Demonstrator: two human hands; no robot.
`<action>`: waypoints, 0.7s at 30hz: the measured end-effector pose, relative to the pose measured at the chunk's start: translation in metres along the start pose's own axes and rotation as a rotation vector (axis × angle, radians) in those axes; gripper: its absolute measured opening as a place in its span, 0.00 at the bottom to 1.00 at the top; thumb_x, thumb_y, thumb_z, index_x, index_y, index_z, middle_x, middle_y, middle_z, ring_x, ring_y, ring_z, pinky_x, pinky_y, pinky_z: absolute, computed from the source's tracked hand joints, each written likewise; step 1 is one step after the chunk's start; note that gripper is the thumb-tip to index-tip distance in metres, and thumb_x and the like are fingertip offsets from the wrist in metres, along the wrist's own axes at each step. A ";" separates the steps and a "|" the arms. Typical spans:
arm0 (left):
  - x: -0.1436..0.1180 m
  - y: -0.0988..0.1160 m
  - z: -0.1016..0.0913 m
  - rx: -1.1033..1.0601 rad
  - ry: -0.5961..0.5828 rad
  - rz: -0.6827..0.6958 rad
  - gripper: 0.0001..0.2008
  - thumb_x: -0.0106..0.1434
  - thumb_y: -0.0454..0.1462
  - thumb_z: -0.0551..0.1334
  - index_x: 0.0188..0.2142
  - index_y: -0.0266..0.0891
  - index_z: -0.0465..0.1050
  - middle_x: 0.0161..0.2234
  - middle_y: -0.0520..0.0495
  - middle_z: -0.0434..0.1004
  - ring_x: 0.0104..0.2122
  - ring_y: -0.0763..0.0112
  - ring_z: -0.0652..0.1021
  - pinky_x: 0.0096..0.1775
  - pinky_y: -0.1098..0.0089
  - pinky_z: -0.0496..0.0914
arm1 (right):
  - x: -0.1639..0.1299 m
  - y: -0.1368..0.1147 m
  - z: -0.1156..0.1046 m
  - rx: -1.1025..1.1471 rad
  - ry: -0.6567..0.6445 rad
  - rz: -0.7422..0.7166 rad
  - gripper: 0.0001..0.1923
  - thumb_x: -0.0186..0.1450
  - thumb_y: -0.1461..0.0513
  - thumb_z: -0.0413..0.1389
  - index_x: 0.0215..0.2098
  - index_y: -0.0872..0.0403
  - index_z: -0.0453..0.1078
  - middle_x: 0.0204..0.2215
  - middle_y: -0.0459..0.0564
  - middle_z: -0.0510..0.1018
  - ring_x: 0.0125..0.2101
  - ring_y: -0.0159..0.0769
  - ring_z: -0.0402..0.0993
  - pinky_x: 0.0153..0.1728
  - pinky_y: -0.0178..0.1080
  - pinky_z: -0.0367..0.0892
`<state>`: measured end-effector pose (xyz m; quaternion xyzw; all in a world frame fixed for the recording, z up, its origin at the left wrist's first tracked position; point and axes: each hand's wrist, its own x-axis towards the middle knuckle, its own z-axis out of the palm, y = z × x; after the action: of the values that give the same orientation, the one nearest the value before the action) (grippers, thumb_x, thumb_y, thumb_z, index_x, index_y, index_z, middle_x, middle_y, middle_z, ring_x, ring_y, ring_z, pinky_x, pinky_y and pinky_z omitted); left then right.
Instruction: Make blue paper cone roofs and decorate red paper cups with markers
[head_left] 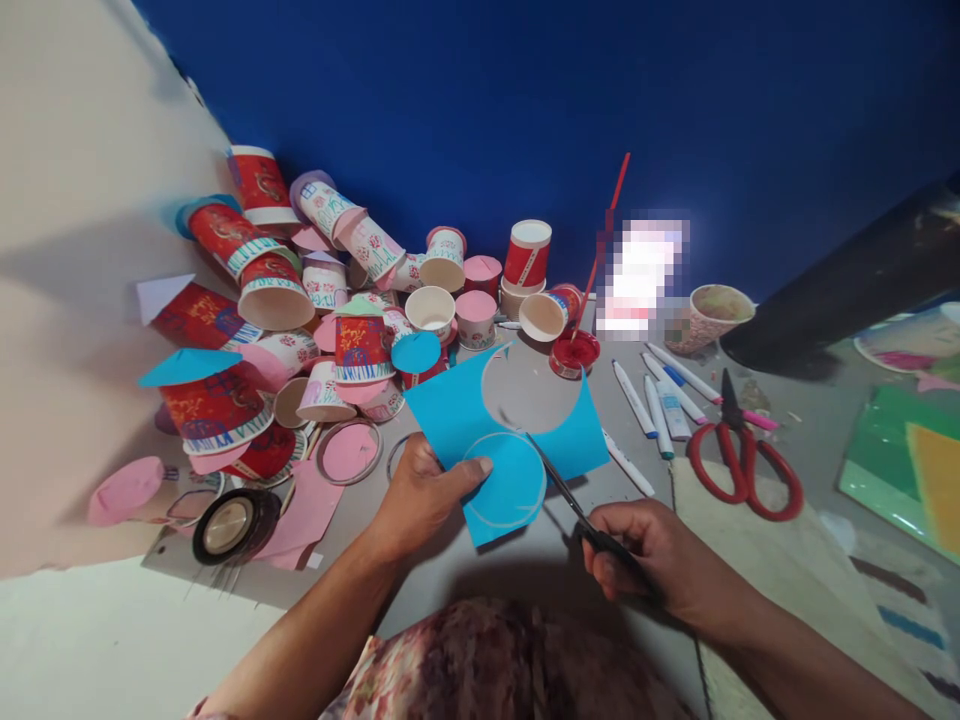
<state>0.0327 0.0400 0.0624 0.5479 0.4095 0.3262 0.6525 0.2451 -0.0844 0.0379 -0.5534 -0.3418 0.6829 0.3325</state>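
At bench centre, just above the grey surface (420,590): blue paper sheet (457,415) held up in left hand (420,495), thumb pinching the lower left edge beside a pencilled circle (504,480). One round hole already cut from the upper part of the sheet. Right hand (652,560) closed around the handles of dark scissors (574,510), blades parted slightly, tips meeting the circle's right rim. Sheet judged light, thin and floppy, prone to creasing or tearing at the narrow strip between hole and circle; best pinched close to the cut line, on the waste side. Beyond, piled against the blue wall: decorated paper cups (360,350). To the right: white markers (652,400), red scissors (742,460), a red paint pot (574,352) with brush.
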 end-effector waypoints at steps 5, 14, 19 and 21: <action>-0.001 0.002 0.000 -0.049 -0.040 0.000 0.08 0.54 0.38 0.70 0.30 0.35 0.79 0.26 0.50 0.79 0.24 0.71 0.77 0.29 0.71 0.76 | 0.000 0.004 -0.001 0.000 0.001 0.013 0.21 0.49 0.48 0.69 0.20 0.55 0.70 0.17 0.43 0.72 0.19 0.27 0.62 0.23 0.32 0.58; -0.001 -0.002 -0.007 -0.053 -0.064 -0.064 0.10 0.53 0.40 0.70 0.24 0.35 0.76 0.22 0.50 0.76 0.21 0.71 0.75 0.26 0.71 0.74 | 0.000 0.008 -0.004 -0.069 -0.054 0.022 0.20 0.53 0.49 0.68 0.23 0.56 0.72 0.16 0.42 0.69 0.18 0.25 0.57 0.20 0.31 0.49; -0.001 -0.001 -0.005 -0.079 -0.112 -0.073 0.09 0.54 0.39 0.69 0.25 0.35 0.77 0.22 0.49 0.77 0.21 0.72 0.75 0.25 0.72 0.73 | -0.001 0.004 -0.002 -0.063 -0.050 0.030 0.22 0.52 0.47 0.69 0.22 0.56 0.71 0.16 0.42 0.69 0.18 0.24 0.56 0.21 0.31 0.50; -0.001 -0.002 -0.005 -0.089 -0.120 -0.079 0.10 0.54 0.40 0.70 0.25 0.35 0.76 0.22 0.50 0.76 0.20 0.73 0.74 0.24 0.73 0.72 | -0.001 0.002 -0.001 -0.057 -0.041 0.038 0.23 0.51 0.46 0.69 0.21 0.56 0.70 0.16 0.42 0.69 0.18 0.25 0.57 0.21 0.31 0.51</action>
<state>0.0275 0.0407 0.0608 0.5201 0.3760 0.2846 0.7121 0.2458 -0.0860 0.0365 -0.5551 -0.3571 0.6902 0.2965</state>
